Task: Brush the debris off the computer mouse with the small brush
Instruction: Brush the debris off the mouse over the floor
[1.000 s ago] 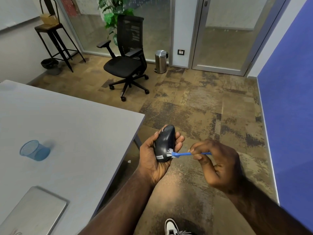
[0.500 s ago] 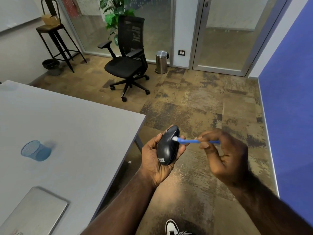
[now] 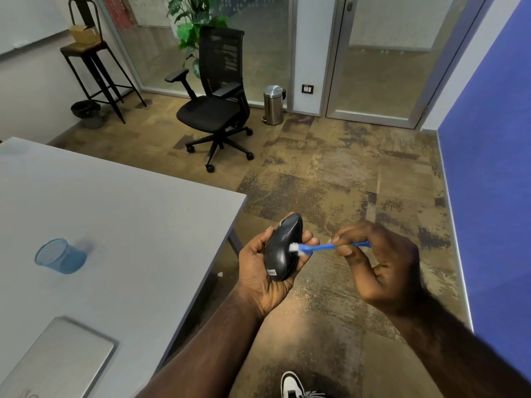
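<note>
My right grip (image 3: 373, 265) pinches the brush (image 3: 319, 248) by its handle, so the bristles meet the mouse (image 3: 283, 248). My left grip (image 3: 267, 271) cradles the mouse, fingers curled round it, right of the counter (image 3: 129, 225), so debris drops to the floor (image 3: 344, 182).

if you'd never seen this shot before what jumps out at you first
First, low in the middle of the view, the left hand cradles a black computer mouse off the table's corner, while the right hand pinches a small blue brush, its white bristles on the mouse's side. Next, the black office chair standing alone by the glass wall, and the blue mesh cup lying on its side on the grey table.
</note>
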`<action>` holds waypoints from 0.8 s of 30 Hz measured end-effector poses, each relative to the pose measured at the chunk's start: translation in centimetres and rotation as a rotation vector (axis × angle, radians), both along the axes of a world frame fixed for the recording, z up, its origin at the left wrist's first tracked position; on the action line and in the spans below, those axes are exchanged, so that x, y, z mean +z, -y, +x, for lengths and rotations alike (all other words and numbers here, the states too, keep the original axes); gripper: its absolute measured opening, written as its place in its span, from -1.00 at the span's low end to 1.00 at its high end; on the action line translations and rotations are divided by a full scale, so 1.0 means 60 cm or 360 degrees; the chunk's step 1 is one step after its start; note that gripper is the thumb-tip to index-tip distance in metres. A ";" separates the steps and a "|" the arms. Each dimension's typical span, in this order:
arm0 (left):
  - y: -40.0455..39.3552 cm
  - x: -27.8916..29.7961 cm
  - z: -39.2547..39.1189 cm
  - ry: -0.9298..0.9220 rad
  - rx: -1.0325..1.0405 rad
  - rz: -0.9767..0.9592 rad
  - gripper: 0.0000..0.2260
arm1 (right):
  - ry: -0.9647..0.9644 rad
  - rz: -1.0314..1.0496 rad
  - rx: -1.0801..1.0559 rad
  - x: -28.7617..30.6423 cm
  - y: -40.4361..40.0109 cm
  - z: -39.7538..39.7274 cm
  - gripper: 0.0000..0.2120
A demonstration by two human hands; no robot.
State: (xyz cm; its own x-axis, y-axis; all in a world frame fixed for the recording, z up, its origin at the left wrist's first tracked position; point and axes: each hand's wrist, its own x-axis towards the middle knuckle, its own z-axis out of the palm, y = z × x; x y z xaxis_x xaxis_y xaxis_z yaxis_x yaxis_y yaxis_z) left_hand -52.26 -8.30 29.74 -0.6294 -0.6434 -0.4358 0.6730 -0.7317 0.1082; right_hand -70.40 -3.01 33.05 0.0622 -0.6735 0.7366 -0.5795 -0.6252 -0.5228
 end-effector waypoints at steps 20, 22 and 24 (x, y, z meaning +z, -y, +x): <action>-0.004 -0.010 -0.004 0.0236 0.0042 -0.0261 -0.65 | -0.0041 0.0051 -0.0172 0.003 0.000 -0.003 -0.92; -0.006 -0.010 -0.001 0.0208 0.0007 -0.0340 -0.61 | 0.0023 0.0110 -0.0363 0.006 0.007 -0.008 -0.88; -0.006 -0.010 0.000 0.0188 0.0009 -0.0426 -0.61 | 0.0037 0.0130 -0.0404 0.008 0.009 -0.010 -0.87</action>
State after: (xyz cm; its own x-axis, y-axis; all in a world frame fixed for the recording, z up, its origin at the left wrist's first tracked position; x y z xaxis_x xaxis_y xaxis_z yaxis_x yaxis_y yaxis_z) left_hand -52.26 -7.97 29.16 -0.5807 -0.7486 -0.3201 0.6480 -0.6630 0.3749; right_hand -70.99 -3.56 33.51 -0.1328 -0.7226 0.6784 -0.6997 -0.4164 -0.5805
